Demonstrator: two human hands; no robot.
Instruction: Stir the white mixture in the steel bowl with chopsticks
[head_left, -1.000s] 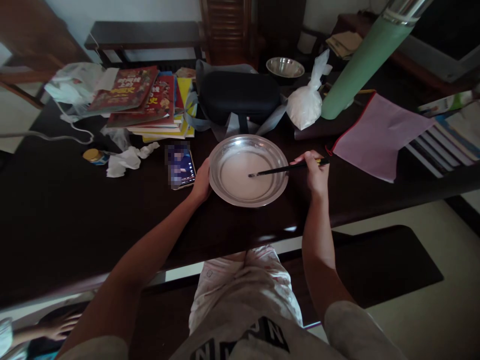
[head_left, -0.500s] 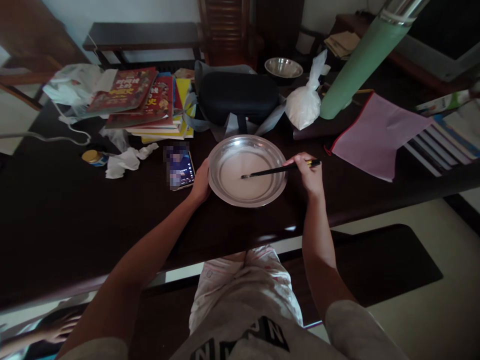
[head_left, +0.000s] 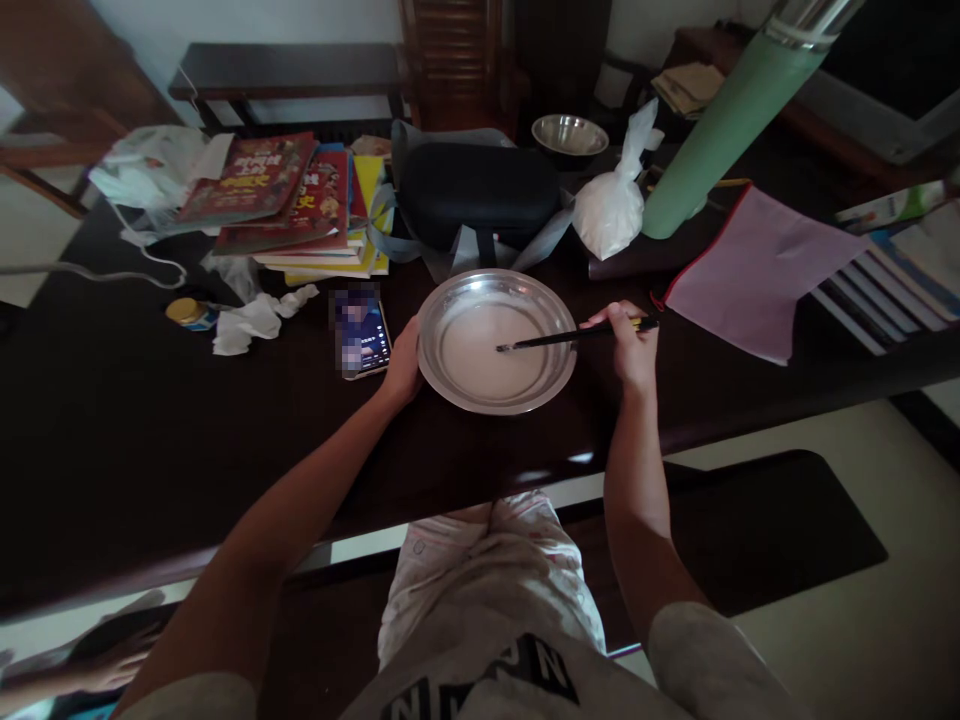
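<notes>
A wide, shallow, round metal basin (head_left: 459, 385) is set on the dark wooden surface (head_left: 187, 440), between the two hands. The left hand (head_left: 403, 362) is laid against the basin's left rim, its fingers curved along the edge; how tightly it grips cannot be told. A thin layer of pale, milky liquid (head_left: 480, 355) is held in the basin's flat bottom. The right hand (head_left: 628, 345) is closed around the upper end of a pair of dark chopsticks (head_left: 574, 337), which are slanted across the right rim so that their tips are dipped in the liquid near the basin's middle.

Just left of the left hand a smartphone with a lit screen (head_left: 361, 330) is laid flat. Further left, crumpled white tissue (head_left: 251, 320) and a small yellow-lidded jar (head_left: 189, 312) are seen. Beyond the hands a black zipped case (head_left: 480, 190), a knotted white plastic bag (head_left: 611, 205) and a stack of colourful books (head_left: 292, 205) are placed. Right of the right hand a pink cloth pouch (head_left: 757, 265) is spread, with a tall green cylindrical flask (head_left: 720, 120) behind it.
</notes>
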